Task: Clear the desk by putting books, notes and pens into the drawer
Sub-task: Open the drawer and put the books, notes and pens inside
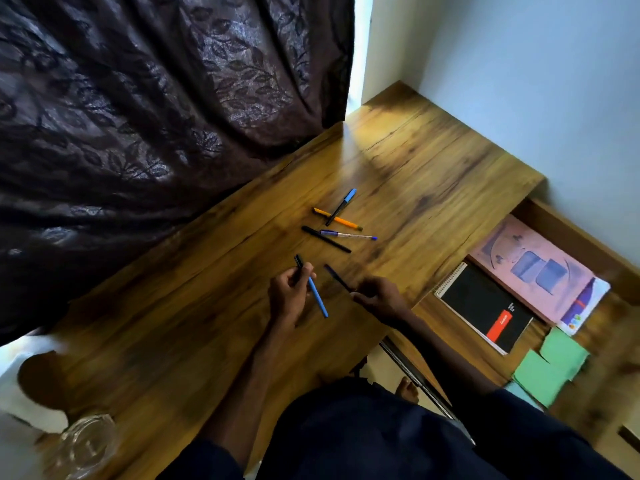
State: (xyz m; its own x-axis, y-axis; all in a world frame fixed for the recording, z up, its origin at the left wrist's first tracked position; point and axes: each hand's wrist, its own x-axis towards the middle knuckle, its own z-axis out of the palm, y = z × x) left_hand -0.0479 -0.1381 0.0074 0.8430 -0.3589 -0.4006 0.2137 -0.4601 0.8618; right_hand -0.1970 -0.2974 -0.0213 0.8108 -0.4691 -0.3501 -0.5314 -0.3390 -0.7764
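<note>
Worktop (433, 174): wooden, dark grain streaks, set against a curtain and a wall.
Far pair: blue-capped pen (341, 206) lying crossed over an orange pen (337, 219).
Middle pair: black pen (326, 239) touching a clear pen with blue cap (348, 234).
Near left corner: glass jar (86, 445), blurred.
Drawer (606, 341): open beside the worktop, holding a black spiral notebook (485, 306), a pink book (540, 271) and green notes (550, 365).

A dark leaf-patterned curtain (145, 109) fills the upper left of the frame. A pale wall (540, 81) occupies the upper right. A clear glass jar (86, 445) sits at the lower left.
</note>
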